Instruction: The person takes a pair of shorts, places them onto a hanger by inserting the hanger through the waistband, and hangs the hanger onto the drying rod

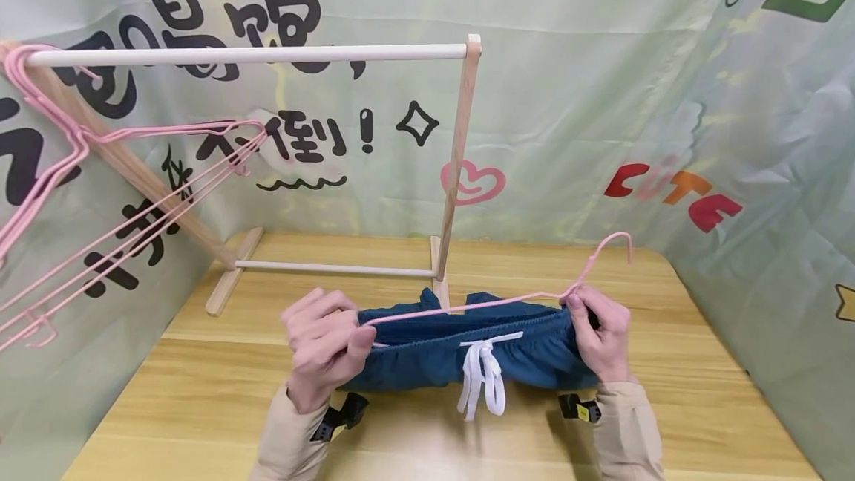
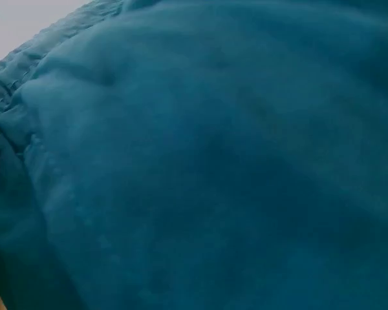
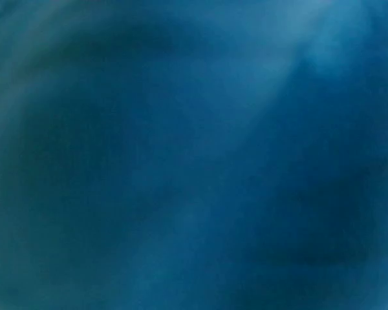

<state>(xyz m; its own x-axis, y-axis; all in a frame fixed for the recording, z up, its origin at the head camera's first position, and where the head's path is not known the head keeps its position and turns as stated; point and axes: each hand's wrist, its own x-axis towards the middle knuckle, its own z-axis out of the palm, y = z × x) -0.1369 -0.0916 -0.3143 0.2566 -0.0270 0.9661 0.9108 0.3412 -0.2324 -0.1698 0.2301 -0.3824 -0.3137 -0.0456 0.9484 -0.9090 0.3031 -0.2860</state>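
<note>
A pair of blue drawstring shorts [image 1: 427, 370] is stretched between both hands above the table, its waist open upward and a white drawstring [image 1: 493, 384] tied in a bow at the front. My left hand [image 1: 323, 344] grips the waistband's left side along with one end of a pink hanger [image 1: 494, 301]. With thumb and fingers, my right hand [image 1: 601, 329] holds the waistband's right side, close under the hanger's hook. The hanger's lower part is hidden inside the waist. Blue fabric [image 2: 200, 161] fills the left wrist view, gathered at upper left; blurred blue cloth [image 3: 194, 155] covers the right wrist view.
Behind the shorts stands a wooden rack with a white rail [image 1: 267, 56] and a low white crossbar [image 1: 334, 268]. Several pink hangers [image 1: 80, 136] hang at the rail's left end. A printed curtain [image 1: 554, 95] surrounds the wooden table [image 1: 688, 392].
</note>
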